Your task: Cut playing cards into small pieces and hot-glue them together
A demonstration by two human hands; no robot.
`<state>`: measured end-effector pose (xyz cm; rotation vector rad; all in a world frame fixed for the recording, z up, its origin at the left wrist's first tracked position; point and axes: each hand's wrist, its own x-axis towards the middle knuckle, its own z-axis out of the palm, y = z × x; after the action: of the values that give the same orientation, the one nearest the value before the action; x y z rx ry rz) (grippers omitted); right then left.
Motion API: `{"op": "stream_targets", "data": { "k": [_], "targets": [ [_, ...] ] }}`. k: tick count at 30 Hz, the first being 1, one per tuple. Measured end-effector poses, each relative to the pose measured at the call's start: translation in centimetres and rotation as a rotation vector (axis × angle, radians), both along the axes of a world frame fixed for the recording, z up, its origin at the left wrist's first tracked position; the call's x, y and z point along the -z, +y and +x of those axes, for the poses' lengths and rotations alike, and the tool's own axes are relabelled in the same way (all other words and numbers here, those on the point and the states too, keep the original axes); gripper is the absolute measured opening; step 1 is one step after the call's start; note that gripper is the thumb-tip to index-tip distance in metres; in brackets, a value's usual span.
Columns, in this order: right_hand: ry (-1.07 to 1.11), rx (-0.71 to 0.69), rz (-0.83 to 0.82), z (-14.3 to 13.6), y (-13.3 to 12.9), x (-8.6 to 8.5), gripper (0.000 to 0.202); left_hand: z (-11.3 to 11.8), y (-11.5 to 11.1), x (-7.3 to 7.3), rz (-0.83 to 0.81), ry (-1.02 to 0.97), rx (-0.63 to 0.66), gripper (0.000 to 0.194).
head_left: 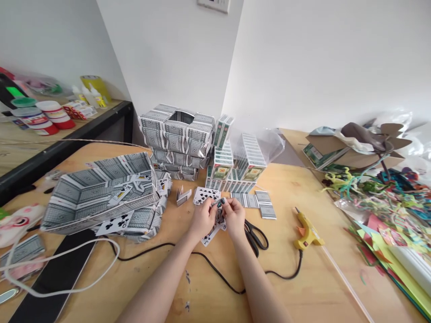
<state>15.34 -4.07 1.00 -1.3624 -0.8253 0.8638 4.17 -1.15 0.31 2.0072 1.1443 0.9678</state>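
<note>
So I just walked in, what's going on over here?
A person's left hand and right hand are together above the table, pinching what looks like a folded playing card, partly hidden by the fingers. Loose cards lie just beyond. Black scissors sit beside the right wrist, with a yellow glue gun farther right. To the left is an open box with card-patterned walls.

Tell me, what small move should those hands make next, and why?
Probably press a crease into the playing card between the left hand and right hand: both pinch closely there, and a separate folded card stands to their left.
</note>
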Motion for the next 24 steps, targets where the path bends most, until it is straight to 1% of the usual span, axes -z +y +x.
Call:
{"op": "stream_targets", "data": {
  "k": [4, 10, 13, 16, 19, 21, 24],
  "targets": [
    [-0.023, 0.056, 0.035, 0.0, -0.4, 0.2, 0.029, 0.3, -0.4, 0.2, 0.061, 0.052, -0.009, 0.013],
    [-0.046, 0.126, 0.071, -0.5, -0.4, 1.1, 0.029, 0.3, -0.8, 0.5, 0.075, 0.148, -0.02, 0.016],
    [0.005, 0.222, 0.105, 0.0, -0.1, 1.2, 0.029, -0.1, -0.8, 0.4, 0.063, 0.142, -0.027, 0.018],
    [0.052, 0.313, 0.154, 1.1, 0.1, 0.9, 0.028, -0.6, -0.7, 0.3, 0.039, 0.157, -0.069, 0.022],
    [0.061, 0.314, 0.18, 1.9, 0.2, 0.7, 0.027, -0.7, -0.8, -0.1, -0.009, 0.202, -0.104, 0.032],
    [0.074, 0.298, 0.19, 2.1, 0.3, 0.7, 0.027, -0.5, -1.0, -0.4, -0.071, 0.238, -0.119, 0.037],
    [0.103, 0.281, 0.189, 2.1, 0.3, 0.9, 0.027, 0.2, -1.5, -0.7, -0.144, 0.339, -0.136, 0.036]
  ]
}}
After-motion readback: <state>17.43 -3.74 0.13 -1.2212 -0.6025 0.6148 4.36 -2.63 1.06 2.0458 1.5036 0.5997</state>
